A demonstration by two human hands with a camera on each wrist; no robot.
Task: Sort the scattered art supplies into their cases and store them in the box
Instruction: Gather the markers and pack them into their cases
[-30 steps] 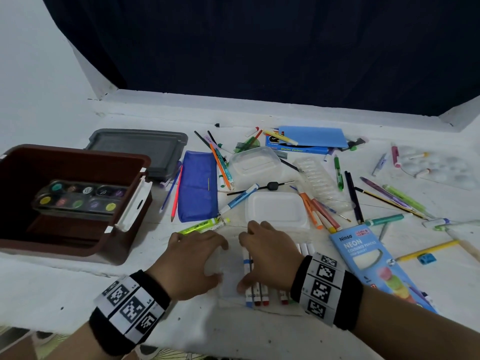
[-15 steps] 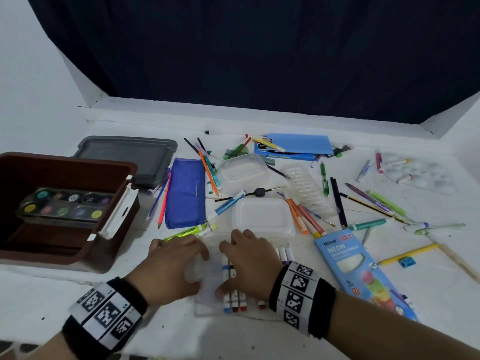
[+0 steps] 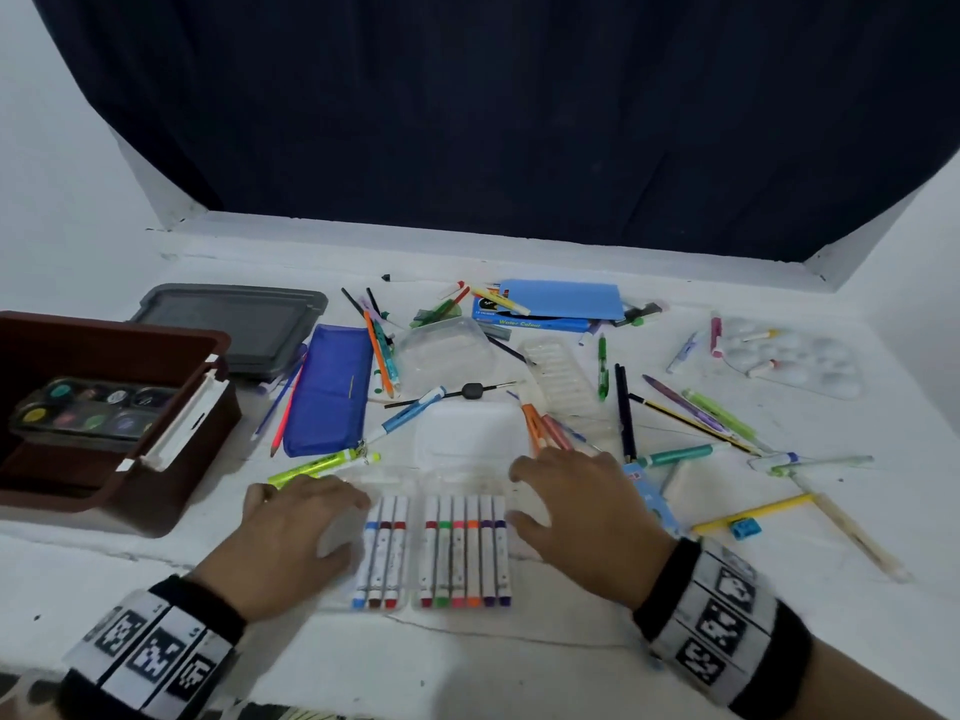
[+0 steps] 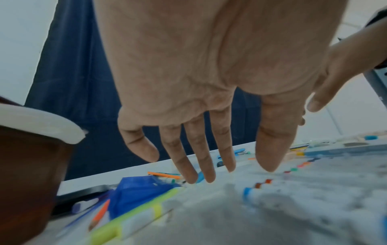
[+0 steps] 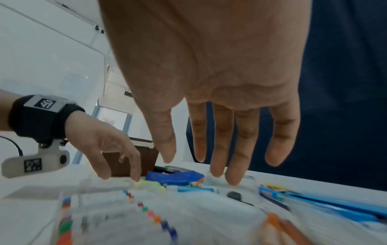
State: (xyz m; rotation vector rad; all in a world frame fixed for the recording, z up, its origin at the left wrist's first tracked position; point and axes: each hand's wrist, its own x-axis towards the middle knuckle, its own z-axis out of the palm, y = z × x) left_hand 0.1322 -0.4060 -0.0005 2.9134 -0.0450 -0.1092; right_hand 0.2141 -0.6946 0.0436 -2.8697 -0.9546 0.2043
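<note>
A clear marker case (image 3: pixel 434 550) is lying on the white table (image 3: pixel 519 667) between both flat, open hands, left hand (image 3: pixel 291 543) and right hand (image 3: pixel 582 517). Loose pencils (image 3: pixel 545 428) are crowding behind, and the brown box (image 3: pixel 171 459) is sitting at far left.

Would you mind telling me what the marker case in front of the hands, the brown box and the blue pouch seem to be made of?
Marker case: thin clear plastic, glossy; the markers show through it. Brown box: rigid moulded plastic, smooth, slightly shiny, with rounded corners and white latches. Blue pouch: probably soft fabric or mesh, matte; it lies flat with creases.
</note>
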